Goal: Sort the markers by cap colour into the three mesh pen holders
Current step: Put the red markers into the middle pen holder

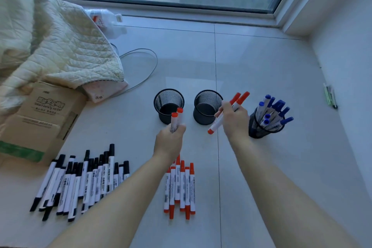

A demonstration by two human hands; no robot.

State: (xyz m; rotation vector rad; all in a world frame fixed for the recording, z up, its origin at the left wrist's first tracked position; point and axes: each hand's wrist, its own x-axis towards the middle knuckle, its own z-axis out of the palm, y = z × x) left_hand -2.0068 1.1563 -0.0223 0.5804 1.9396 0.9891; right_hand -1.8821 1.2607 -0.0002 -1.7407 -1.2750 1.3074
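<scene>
Three black mesh holders stand in a row on the floor. The left holder (168,104) and the middle holder (207,106) look empty. The right holder (265,127) is packed with several blue-capped markers (271,108). My left hand (171,139) grips two red-capped markers (175,119) upright, just in front of the left holder. My right hand (233,119) grips a few red-capped markers (237,102) slanted beside the middle holder's right rim. A pile of red-capped markers (179,185) lies on the floor under my left forearm. Several black-capped markers (80,179) lie at the lower left.
A cardboard box (40,119) and a quilted blanket (50,50) fill the left side. A grey cable (141,66) loops behind the holders, with a plastic bottle (106,20) further back. A few pens (330,96) lie by the right wall. A window runs along the far edge.
</scene>
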